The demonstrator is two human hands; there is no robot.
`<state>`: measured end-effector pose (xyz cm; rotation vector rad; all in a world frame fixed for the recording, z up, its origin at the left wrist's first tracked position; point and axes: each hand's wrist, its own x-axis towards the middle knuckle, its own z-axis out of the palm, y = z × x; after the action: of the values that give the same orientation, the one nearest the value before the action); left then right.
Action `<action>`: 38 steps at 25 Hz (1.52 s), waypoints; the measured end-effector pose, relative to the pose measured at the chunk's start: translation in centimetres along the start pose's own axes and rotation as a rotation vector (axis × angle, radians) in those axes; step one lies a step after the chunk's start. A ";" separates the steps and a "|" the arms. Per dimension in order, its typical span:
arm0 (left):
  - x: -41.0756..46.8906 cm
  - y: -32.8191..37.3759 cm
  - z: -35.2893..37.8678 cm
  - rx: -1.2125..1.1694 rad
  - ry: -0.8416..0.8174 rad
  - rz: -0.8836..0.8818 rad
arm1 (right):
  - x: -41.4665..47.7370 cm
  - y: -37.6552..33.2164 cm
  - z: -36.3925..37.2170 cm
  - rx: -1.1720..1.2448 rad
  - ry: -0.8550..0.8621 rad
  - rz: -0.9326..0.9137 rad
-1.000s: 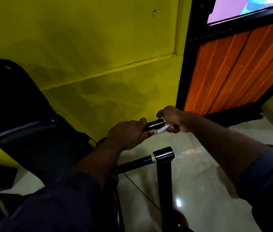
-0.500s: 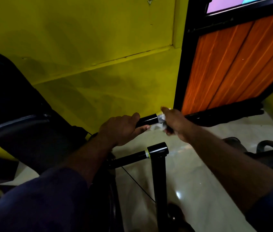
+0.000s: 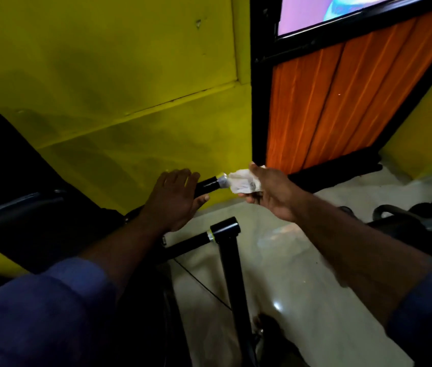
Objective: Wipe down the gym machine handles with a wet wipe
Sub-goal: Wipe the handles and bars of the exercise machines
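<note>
A black machine handle (image 3: pixel 208 185) with a silver end cap sticks out toward the right in the middle of the view. My left hand (image 3: pixel 174 200) lies over its inner part with the fingers spread and lifted, not gripping. My right hand (image 3: pixel 269 193) holds a crumpled white wet wipe (image 3: pixel 241 180) just past the silver end of the handle, the wipe touching or nearly touching the cap. A second black handle bar (image 3: pixel 191 241) with a silver ring runs lower down into a black upright post (image 3: pixel 229 250).
A black padded seat (image 3: pixel 19 210) fills the left side. Behind stands a yellow wall (image 3: pixel 130 88), with an orange panelled door in a black frame (image 3: pixel 342 96) to the right. More dark equipment (image 3: pixel 408 221) lies on the pale glossy floor (image 3: pixel 289 274) at right.
My left hand has let go of the handle and opened its fingers. My right hand has slid the wipe off the handle's end, and the silver cap now shows.
</note>
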<state>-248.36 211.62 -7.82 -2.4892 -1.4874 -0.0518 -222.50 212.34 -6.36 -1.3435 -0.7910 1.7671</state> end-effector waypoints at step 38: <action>-6.5 88.0 -17.2 -1.206 -1.305 0.917 | -64.2 30.7 -40.3 0.485 1.789 -0.241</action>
<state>-173.15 162.35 -8.57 -4.2910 -0.0218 1.4533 -180.00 142.62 -10.46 -1.6695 0.4556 0.0707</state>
